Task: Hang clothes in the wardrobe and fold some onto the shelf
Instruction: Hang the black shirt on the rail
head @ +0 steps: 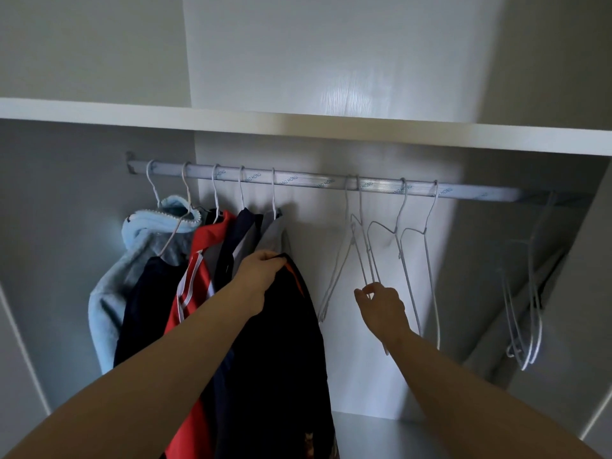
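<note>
A silver rail runs across the wardrobe under a white shelf. My left hand grips the top of a dark garment with an orange stripe, held up beside the hung clothes. My right hand pinches the lower bar of an empty white wire hanger that hangs from the rail. On the left hang a light blue hoodie, a navy top, a red jacket and a grey garment.
Several more empty wire hangers hang right of my hand, and a bunch of them hangs at the rail's far right end. The wardrobe's side walls close in left and right. A pale floor panel lies below.
</note>
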The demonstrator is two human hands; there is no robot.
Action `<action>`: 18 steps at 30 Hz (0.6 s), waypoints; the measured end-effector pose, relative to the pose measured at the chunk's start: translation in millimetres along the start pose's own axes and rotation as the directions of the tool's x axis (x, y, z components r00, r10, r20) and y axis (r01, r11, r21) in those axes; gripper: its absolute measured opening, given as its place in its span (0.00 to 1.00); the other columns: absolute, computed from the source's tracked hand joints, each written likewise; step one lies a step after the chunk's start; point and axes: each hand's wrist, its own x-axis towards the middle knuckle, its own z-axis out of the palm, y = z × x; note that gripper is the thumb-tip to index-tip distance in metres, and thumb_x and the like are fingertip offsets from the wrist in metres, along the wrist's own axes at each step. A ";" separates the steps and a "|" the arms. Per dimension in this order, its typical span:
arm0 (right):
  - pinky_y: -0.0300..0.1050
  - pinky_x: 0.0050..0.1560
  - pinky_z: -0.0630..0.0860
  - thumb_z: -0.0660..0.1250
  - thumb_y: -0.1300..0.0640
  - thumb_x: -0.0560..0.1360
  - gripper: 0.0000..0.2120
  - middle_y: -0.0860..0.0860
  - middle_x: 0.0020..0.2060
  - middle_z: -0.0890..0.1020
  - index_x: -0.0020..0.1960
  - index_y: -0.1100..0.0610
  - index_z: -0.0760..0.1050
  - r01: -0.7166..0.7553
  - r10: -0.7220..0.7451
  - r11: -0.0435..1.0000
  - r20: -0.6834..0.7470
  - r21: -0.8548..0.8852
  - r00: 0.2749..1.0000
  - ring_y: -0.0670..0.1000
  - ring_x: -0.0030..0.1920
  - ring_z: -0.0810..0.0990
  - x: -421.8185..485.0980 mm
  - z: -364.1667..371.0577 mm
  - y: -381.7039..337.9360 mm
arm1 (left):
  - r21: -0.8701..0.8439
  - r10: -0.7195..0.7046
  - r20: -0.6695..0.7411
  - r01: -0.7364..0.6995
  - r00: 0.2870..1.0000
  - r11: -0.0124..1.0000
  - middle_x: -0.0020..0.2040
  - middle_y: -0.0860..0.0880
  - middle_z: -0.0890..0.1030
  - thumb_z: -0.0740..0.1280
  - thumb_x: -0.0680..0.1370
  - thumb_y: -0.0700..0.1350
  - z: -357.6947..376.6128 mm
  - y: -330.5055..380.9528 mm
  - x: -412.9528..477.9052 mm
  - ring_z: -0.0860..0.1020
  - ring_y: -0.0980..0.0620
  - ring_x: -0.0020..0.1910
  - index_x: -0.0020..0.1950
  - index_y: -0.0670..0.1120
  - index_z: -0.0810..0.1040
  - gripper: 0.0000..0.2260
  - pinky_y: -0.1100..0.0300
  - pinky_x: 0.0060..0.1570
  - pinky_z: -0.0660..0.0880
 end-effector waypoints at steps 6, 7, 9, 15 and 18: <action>0.49 0.60 0.67 0.57 0.47 0.78 0.19 0.56 0.65 0.70 0.64 0.55 0.72 -0.038 0.031 0.988 -0.050 -0.151 0.998 0.58 0.63 0.69 0.7 4.0 -14.9 | -0.012 -0.008 -0.029 0.007 1.000 1.000 0.35 0.44 0.75 0.64 0.78 0.37 -8.9 0.8 4.4 0.73 0.50 0.33 0.39 0.44 0.73 0.08 0.63 0.28 0.73; 0.49 0.60 0.66 0.58 0.48 0.78 0.18 0.56 0.66 0.69 0.64 0.55 0.71 -0.036 0.024 0.986 -0.071 -0.165 0.997 0.57 0.64 0.67 0.4 4.5 -17.6 | -0.014 -0.014 -0.035 0.014 0.999 1.000 0.36 0.44 0.75 0.63 0.78 0.37 -9.9 1.3 5.4 0.73 0.50 0.33 0.40 0.44 0.73 0.07 0.62 0.30 0.73; 0.47 0.60 0.66 0.59 0.52 0.78 0.16 0.55 0.65 0.69 0.63 0.55 0.73 0.012 -0.045 0.981 -0.164 -0.196 0.986 0.56 0.64 0.67 -0.9 5.6 -23.7 | -0.014 -0.024 -0.037 0.024 0.999 1.000 0.36 0.43 0.75 0.63 0.78 0.38 -12.4 1.8 7.1 0.73 0.49 0.33 0.43 0.42 0.74 0.04 0.60 0.33 0.72; 0.36 0.48 0.69 0.60 0.63 0.77 0.13 0.56 0.58 0.74 0.61 0.59 0.73 0.245 -0.209 0.960 -0.236 0.138 0.949 0.55 0.56 0.75 -0.3 19.7 -53.3 | -0.009 -0.052 -0.046 0.051 0.998 0.999 0.39 0.42 0.76 0.64 0.78 0.38 -22.2 1.2 11.6 0.75 0.48 0.35 0.55 0.38 0.75 0.07 0.60 0.36 0.73; 0.50 0.61 0.68 0.64 0.59 0.75 0.25 0.58 0.67 0.66 0.70 0.57 0.63 0.076 -0.071 0.997 -0.121 0.033 0.990 0.59 0.65 0.67 6.2 27.3 -58.5 | 0.011 -0.064 -0.064 0.065 0.996 0.998 0.45 0.40 0.77 0.65 0.77 0.38 -28.7 0.7 17.4 0.76 0.45 0.41 0.57 0.36 0.76 0.11 0.57 0.45 0.74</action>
